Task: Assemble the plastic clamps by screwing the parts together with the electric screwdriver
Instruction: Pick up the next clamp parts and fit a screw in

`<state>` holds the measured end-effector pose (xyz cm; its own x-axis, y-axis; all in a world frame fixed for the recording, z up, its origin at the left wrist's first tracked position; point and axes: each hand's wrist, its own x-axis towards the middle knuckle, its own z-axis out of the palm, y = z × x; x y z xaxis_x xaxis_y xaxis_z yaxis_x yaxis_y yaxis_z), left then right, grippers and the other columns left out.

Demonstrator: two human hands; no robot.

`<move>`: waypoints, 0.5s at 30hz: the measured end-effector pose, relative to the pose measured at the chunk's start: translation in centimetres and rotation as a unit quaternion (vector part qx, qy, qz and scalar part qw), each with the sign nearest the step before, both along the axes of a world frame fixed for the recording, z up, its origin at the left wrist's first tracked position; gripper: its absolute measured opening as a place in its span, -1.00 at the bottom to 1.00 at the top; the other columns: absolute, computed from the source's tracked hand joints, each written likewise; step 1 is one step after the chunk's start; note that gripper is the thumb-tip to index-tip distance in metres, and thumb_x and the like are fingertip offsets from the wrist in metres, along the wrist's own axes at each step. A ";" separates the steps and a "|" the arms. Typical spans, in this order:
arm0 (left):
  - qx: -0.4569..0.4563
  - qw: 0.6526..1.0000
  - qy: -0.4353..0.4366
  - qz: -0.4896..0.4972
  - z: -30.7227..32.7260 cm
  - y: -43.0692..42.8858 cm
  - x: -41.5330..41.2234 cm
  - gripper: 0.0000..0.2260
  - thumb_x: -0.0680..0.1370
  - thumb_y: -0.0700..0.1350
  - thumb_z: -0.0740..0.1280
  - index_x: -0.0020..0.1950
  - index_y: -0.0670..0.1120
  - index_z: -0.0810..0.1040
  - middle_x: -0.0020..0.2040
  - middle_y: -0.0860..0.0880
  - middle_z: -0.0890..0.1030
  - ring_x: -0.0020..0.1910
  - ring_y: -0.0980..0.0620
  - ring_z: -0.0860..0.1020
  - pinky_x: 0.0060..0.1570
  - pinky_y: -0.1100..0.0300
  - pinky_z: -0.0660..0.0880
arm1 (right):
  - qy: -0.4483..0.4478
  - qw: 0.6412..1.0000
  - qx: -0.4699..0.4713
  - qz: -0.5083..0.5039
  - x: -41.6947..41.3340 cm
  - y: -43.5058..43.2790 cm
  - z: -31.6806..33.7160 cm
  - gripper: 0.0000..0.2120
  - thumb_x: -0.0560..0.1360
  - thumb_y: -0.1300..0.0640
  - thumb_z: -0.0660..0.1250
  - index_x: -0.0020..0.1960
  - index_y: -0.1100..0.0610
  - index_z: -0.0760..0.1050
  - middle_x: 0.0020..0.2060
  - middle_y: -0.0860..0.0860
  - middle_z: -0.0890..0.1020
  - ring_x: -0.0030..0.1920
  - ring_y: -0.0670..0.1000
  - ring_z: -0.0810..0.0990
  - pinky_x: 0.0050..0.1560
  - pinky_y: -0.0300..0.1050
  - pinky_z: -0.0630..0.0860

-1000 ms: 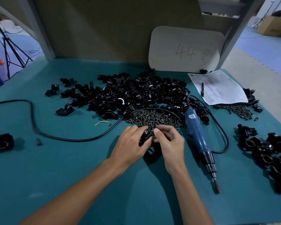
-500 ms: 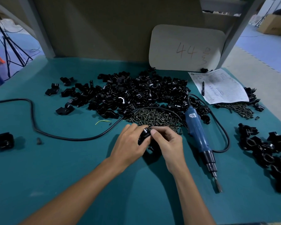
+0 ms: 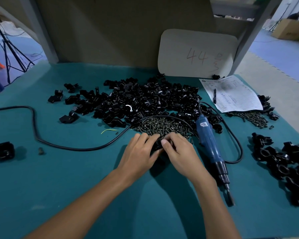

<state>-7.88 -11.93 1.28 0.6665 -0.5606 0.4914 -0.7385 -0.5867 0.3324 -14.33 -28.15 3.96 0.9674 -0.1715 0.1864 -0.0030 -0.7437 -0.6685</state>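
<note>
My left hand [image 3: 139, 152] and my right hand [image 3: 181, 152] meet at the table's middle, both closed around a small black plastic clamp [image 3: 157, 145] that is mostly hidden by the fingers. Just behind them lies a heap of dark screws [image 3: 162, 125], and behind that a big pile of loose black clamp parts [image 3: 141, 100]. The blue electric screwdriver [image 3: 209, 144] lies on the green table [image 3: 59, 178] to the right of my right hand, tip toward me, untouched.
The screwdriver's black cord [image 3: 34, 128] loops across the left half of the table. A cluster of black clamps [image 3: 286, 161] sits at the right, another one [image 3: 2, 151] at the far left. A paper sheet with a pen [image 3: 231, 94] and more screws [image 3: 252, 118] lie back right.
Both hands have shifted slightly away from me toward the screw heap, still closed together on the clamp. The screwdriver has not moved.
</note>
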 end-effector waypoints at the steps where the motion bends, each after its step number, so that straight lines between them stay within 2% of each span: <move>1: 0.003 1.000 -0.008 -0.004 -0.1 0.0 0.0 -0.59 0.56 0.05 0.34 0.34 -0.11 0.53 -0.04 -0.01 0.51 -0.08 -0.01 0.42 -0.11 0.17 0.45 | 0.014 1.000 -0.024 0.011 0.2 -0.2 0.3 -0.75 0.69 -0.04 0.17 -0.17 -0.19 0.33 -0.21 -0.17 0.48 -0.10 -0.19 0.43 -0.13 -0.29 0.26; 3: 0.007 1.000 -0.016 -0.010 -0.1 0.0 -0.1 -0.61 0.55 0.03 0.39 0.32 -0.11 0.55 -0.05 -0.01 0.51 -0.09 -0.02 0.42 -0.14 0.15 0.46 | 0.033 0.998 -0.053 0.023 0.5 -0.1 0.6 -0.65 0.70 -0.04 0.15 -0.26 -0.16 0.26 -0.29 -0.14 0.44 -0.19 -0.17 0.40 -0.17 -0.21 0.25; 6: 0.019 1.000 0.000 -0.021 0.4 0.0 -0.2 -0.62 0.57 0.08 0.37 0.31 -0.09 0.54 -0.06 0.01 0.51 -0.10 0.00 0.42 -0.11 0.13 0.46 | 0.053 0.995 -0.084 0.017 0.4 -0.5 1.6 -0.60 0.66 -0.26 0.05 -0.25 -0.09 0.37 -0.29 -0.11 0.50 -0.21 -0.08 0.46 -0.16 -0.05 0.39; 8: 0.025 0.999 0.029 -0.026 0.7 0.1 -0.2 -0.57 0.61 0.20 0.21 0.31 -0.07 0.53 -0.02 0.03 0.53 -0.06 0.04 0.42 -0.01 0.16 0.41 | 0.030 0.994 -0.099 -0.048 -0.5 -2.5 2.3 -0.50 0.61 -0.36 0.03 -0.10 0.00 0.52 -0.21 -0.07 0.56 -0.15 0.01 0.53 -0.11 0.02 0.50; 10: 0.031 0.997 0.070 -0.023 0.7 0.3 -0.1 -0.53 0.61 0.30 0.07 0.22 -0.01 0.53 -0.02 0.10 0.50 -0.06 0.11 0.38 0.03 0.20 0.39 | 0.018 0.973 -0.156 -0.171 -2.1 -5.6 2.6 -0.51 0.60 -0.31 0.16 0.20 0.07 0.54 0.01 0.03 0.59 0.06 0.14 0.53 0.07 0.08 0.47; 12: 0.048 0.995 0.083 -0.021 0.5 0.6 0.1 -0.52 0.60 0.35 0.00 0.11 0.02 0.49 -0.06 0.16 0.43 -0.09 0.14 0.33 -0.01 0.21 0.34 | 0.121 0.942 -0.196 -0.242 -3.7 -7.9 2.5 -0.39 0.58 -0.26 0.28 0.45 0.14 0.36 0.22 0.20 0.53 0.21 0.26 0.48 0.18 0.14 0.41; 14: 0.059 0.995 0.076 -0.022 0.4 1.0 0.4 -0.54 0.60 0.34 0.00 0.09 0.02 0.48 -0.07 0.17 0.42 -0.10 0.14 0.34 -0.06 0.24 0.26 | 0.223 0.930 -0.163 -0.242 -4.4 -8.4 2.4 -0.35 0.58 -0.23 0.33 0.47 0.16 0.26 0.23 0.19 0.54 0.15 0.25 0.53 0.06 0.11 0.47; 15: 0.057 0.996 0.068 -0.023 0.3 1.1 0.4 -0.55 0.61 0.33 0.02 0.09 0.02 0.48 -0.07 0.16 0.44 -0.11 0.14 0.36 -0.08 0.25 0.25 | 0.232 0.931 -0.141 -0.244 -4.5 -8.4 2.2 -0.40 0.59 -0.19 0.33 0.43 0.17 0.28 0.15 0.15 0.57 0.05 0.21 0.55 -0.05 0.08 0.47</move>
